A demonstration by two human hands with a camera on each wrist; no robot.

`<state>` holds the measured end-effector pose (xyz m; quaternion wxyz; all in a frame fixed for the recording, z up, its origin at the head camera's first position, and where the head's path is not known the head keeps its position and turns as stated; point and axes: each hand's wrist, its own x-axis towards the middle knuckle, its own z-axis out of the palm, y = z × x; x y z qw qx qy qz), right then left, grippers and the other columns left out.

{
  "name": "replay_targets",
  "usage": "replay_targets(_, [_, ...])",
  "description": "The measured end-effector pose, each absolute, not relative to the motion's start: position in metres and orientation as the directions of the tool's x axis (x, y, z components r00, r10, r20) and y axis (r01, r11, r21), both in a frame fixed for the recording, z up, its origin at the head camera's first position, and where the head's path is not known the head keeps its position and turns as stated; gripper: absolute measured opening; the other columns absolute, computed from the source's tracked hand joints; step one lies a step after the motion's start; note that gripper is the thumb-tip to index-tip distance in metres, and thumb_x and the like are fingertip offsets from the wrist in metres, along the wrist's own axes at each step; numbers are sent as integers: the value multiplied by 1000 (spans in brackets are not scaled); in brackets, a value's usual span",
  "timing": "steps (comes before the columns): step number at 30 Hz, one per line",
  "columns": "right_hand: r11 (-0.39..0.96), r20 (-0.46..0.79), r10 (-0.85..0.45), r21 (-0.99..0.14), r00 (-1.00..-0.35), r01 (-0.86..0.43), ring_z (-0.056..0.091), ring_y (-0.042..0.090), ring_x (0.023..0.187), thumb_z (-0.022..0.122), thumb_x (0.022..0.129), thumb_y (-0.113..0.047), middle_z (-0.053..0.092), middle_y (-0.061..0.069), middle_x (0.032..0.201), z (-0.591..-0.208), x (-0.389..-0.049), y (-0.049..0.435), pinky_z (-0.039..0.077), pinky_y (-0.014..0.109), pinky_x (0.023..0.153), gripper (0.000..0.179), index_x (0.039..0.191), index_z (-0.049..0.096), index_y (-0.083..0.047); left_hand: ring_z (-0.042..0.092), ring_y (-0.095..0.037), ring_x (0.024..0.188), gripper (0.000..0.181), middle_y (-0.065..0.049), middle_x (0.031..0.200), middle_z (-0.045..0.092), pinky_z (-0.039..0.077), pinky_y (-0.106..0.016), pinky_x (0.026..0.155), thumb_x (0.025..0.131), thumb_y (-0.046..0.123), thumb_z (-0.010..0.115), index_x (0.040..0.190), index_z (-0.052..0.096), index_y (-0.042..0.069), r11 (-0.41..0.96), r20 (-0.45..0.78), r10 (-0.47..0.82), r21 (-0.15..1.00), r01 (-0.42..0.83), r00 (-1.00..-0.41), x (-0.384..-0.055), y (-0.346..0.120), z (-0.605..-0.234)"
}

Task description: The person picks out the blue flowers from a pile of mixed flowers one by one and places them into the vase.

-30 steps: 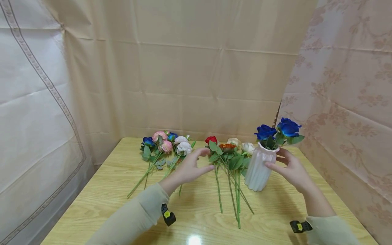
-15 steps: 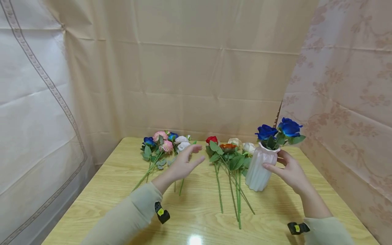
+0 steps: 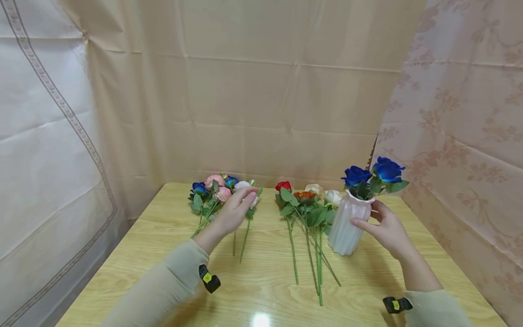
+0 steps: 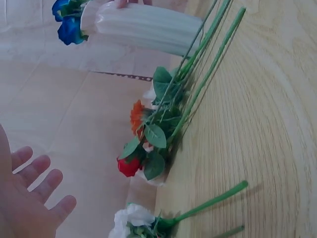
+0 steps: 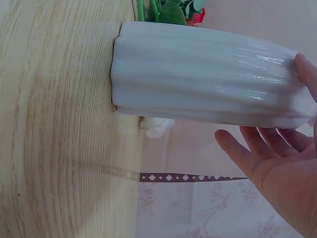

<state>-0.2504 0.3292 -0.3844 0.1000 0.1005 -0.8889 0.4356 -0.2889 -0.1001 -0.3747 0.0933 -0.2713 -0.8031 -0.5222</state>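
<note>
A white ribbed vase (image 3: 347,229) stands at the right of the table with two blue roses (image 3: 387,170) in it. My right hand (image 3: 390,229) holds the vase below its flared rim, thumb in front and fingers around the far side. In the right wrist view the vase's base meets the wooden table. My left hand (image 3: 232,213) is over the left group of flowers, fingers extended and nothing in its grasp. It partly hides a white flower (image 3: 243,185) there. The left wrist view shows that white flower's head (image 4: 131,220) below the spread fingers.
Beside the white flower lie pink flowers (image 3: 223,194) and blue roses (image 3: 199,188). Between the hands, a red rose (image 3: 283,186), an orange flower (image 3: 305,196) and pale flowers lie with stems toward me. Cloth drapes (image 3: 261,100) enclose the table (image 3: 135,272).
My left hand has moved left, from the gap between the two flower groups to over the white flower. The right hand stays on the vase.
</note>
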Motion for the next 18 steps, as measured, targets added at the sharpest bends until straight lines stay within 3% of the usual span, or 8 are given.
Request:
replay_targets(7, [604, 266, -92, -751, -960, -266, 46, 50, 131, 75, 94, -40, 46, 28, 146, -385, -252, 331, 50, 62, 93, 85, 155, 32, 2, 51, -36, 132, 42, -23, 139, 57, 38, -52, 111, 112, 25, 40, 139, 55, -4, 332, 426, 314, 788, 518, -849, -295, -109, -380])
replay_targets(14, [607, 262, -100, -749, -960, -267, 48, 48, 130, 76, 94, -36, 49, 27, 143, -381, -252, 331, 52, 59, 91, 81, 154, 35, 1, 51, -35, 133, 49, -18, 144, 55, 40, -53, 109, 112, 37, 39, 143, 52, 2, 401, 349, 272, 806, 435, -897, -300, -126, -384])
replay_targets(18, [606, 258, -113, -747, -959, -272, 49, 48, 129, 76, 94, -34, 49, 26, 143, -381, -253, 331, 53, 57, 91, 81, 154, 35, 0, 50, -37, 132, 54, -21, 144, 53, 40, -54, 109, 112, 39, 39, 145, 50, -2, 424, 326, 257, 808, 410, -910, -302, -137, -386])
